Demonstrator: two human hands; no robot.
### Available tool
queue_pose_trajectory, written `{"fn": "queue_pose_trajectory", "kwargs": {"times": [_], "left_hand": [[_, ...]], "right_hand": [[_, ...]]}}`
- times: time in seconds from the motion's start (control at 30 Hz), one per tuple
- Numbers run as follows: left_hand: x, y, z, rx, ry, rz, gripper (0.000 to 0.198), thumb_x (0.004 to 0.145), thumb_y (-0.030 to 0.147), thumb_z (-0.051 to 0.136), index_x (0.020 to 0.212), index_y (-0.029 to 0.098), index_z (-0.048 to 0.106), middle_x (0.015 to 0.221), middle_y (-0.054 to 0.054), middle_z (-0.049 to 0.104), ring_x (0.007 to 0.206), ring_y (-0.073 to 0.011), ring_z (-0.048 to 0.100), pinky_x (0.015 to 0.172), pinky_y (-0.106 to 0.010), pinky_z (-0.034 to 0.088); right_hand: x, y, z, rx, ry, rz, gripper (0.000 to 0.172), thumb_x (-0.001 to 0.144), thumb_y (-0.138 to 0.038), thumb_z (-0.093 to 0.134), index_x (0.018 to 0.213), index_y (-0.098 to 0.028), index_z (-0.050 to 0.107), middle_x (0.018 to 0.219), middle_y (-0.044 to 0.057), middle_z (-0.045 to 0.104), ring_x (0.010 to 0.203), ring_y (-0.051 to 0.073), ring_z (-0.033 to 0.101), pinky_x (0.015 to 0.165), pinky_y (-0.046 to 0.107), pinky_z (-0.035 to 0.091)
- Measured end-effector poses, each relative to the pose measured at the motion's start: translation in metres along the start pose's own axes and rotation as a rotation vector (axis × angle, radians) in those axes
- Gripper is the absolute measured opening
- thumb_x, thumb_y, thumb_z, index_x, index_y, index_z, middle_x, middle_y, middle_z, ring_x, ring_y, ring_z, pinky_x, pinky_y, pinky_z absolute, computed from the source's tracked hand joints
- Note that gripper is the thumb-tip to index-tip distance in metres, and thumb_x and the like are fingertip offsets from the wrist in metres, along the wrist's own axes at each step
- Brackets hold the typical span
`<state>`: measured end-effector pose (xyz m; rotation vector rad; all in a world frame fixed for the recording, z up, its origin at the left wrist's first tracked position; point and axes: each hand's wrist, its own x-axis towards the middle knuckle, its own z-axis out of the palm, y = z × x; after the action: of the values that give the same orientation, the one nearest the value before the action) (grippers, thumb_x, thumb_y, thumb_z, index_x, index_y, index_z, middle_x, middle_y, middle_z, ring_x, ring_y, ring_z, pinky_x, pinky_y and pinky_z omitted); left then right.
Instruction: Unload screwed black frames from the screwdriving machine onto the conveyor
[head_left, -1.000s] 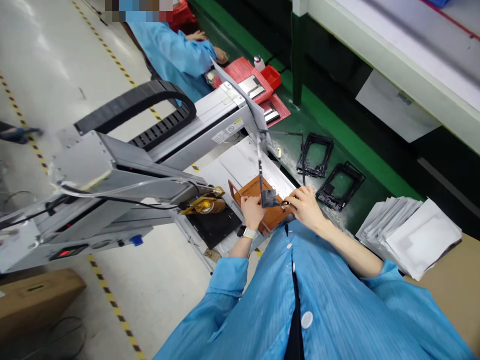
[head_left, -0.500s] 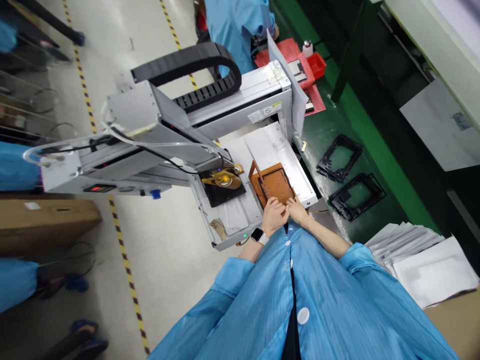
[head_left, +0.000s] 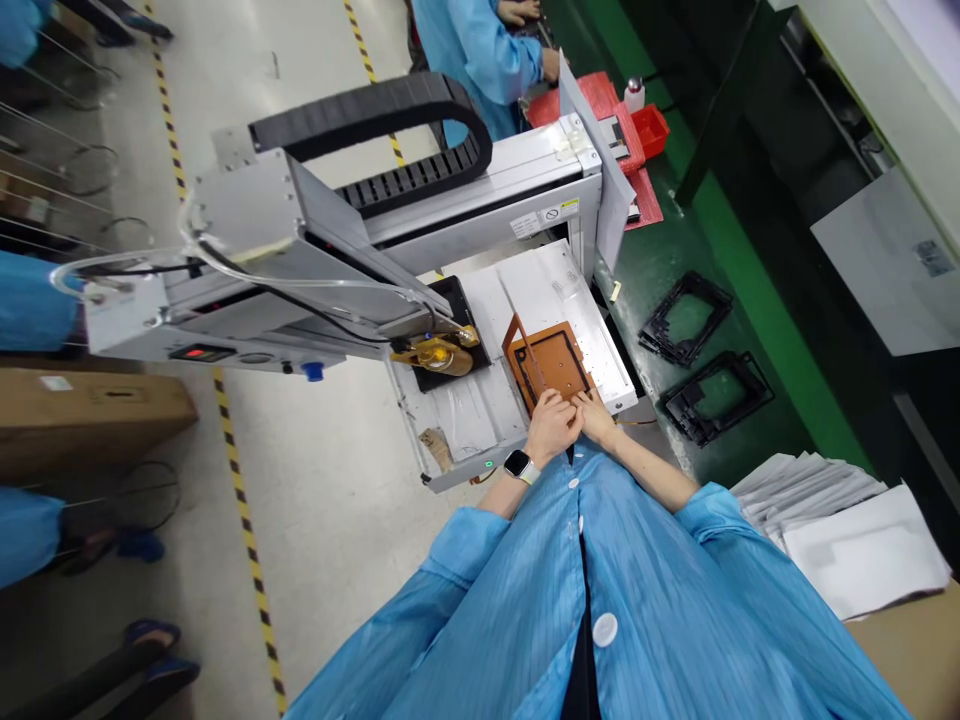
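Note:
My left hand (head_left: 553,425), with a watch at the wrist, is closed at the near edge of a brown fixture (head_left: 553,365). Beside it, almost touching, my right hand (head_left: 595,417) has its fingers drawn together at the same edge. Whatever lies between the fingertips is hidden. A thin black frame (head_left: 574,343) sits in the fixture, whose narrow brown flap (head_left: 527,350) is tilted up on the left. Left of the fixture, an amber dispenser (head_left: 444,357) on the machine's arm hangs over a black plate (head_left: 459,298).
A grey gantry machine (head_left: 480,215) with a black cable chain (head_left: 367,110) spans the white bed (head_left: 480,415). Black frames (head_left: 686,318) lie on the green bench at right, near stacked white sheets (head_left: 862,550). A co-worker's blue sleeve (head_left: 487,60) and red trays (head_left: 651,130) are beyond.
The black plate has shifted away from me under the dispenser. My hands stay at the fixture's near edge with small finger movements. The co-worker's hands have come into view.

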<state>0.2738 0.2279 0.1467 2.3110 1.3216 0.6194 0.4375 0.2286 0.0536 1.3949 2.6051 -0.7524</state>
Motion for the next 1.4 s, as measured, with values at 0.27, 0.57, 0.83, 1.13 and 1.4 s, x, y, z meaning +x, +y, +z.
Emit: {"fn": "queue_pose_trajectory", "kwargs": {"times": [0.27, 0.57, 0.83, 1.13, 1.4], "left_hand": [[0.004, 0.001, 0.003, 0.007, -0.035, 0.016, 0.050, 0.111, 0.025, 0.057, 0.062, 0.026, 0.059, 0.064, -0.004, 0.067, 0.073, -0.0229, 0.058, 0.108, -0.054, 0.055], [0.010, 0.000, 0.014, -0.028, -0.084, 0.062, 0.038, 0.110, 0.023, 0.056, 0.075, 0.026, 0.069, 0.073, -0.006, 0.070, 0.085, -0.0255, 0.063, 0.118, -0.056, 0.056], [0.008, -0.010, 0.045, -0.093, -0.234, 0.231, 0.016, 0.105, 0.033, 0.066, 0.091, 0.026, 0.071, 0.100, -0.011, 0.076, 0.118, -0.0313, 0.072, 0.137, -0.063, 0.050], [0.014, -0.030, 0.090, -0.054, -0.459, 0.274, 0.028, 0.108, 0.025, 0.054, 0.124, 0.017, 0.076, 0.147, -0.021, 0.075, 0.162, -0.0377, 0.055, 0.142, -0.064, 0.042], [0.009, -0.039, 0.111, 0.018, -0.523, 0.240, 0.037, 0.102, 0.017, 0.056, 0.133, 0.014, 0.077, 0.156, -0.023, 0.072, 0.163, -0.0413, 0.055, 0.141, -0.061, 0.041]], "right_hand": [[-0.004, -0.001, 0.003, 0.048, 0.019, 0.052, 0.027, 0.111, -0.025, 0.057, 0.113, -0.014, 0.082, 0.131, 0.020, 0.075, 0.132, 0.034, 0.055, 0.129, 0.055, 0.036], [-0.012, -0.013, 0.012, 0.099, -0.019, 0.072, 0.034, 0.110, -0.018, 0.050, 0.120, -0.011, 0.081, 0.122, 0.021, 0.081, 0.129, 0.035, 0.059, 0.126, 0.055, 0.040], [-0.054, 0.006, 0.005, 0.222, 0.138, 0.196, 0.044, 0.106, -0.022, 0.057, 0.147, -0.013, 0.071, 0.157, 0.022, 0.067, 0.151, 0.034, 0.049, 0.126, 0.052, 0.038], [-0.153, 0.035, 0.032, 0.404, 0.362, 0.741, 0.043, 0.107, -0.017, 0.047, 0.138, -0.012, 0.076, 0.135, 0.020, 0.076, 0.129, 0.031, 0.062, 0.118, 0.047, 0.046], [-0.229, 0.046, 0.097, 0.496, 0.518, 1.157, 0.032, 0.099, -0.017, 0.052, 0.116, -0.017, 0.079, 0.116, 0.016, 0.082, 0.113, 0.029, 0.072, 0.112, 0.043, 0.056]]}}
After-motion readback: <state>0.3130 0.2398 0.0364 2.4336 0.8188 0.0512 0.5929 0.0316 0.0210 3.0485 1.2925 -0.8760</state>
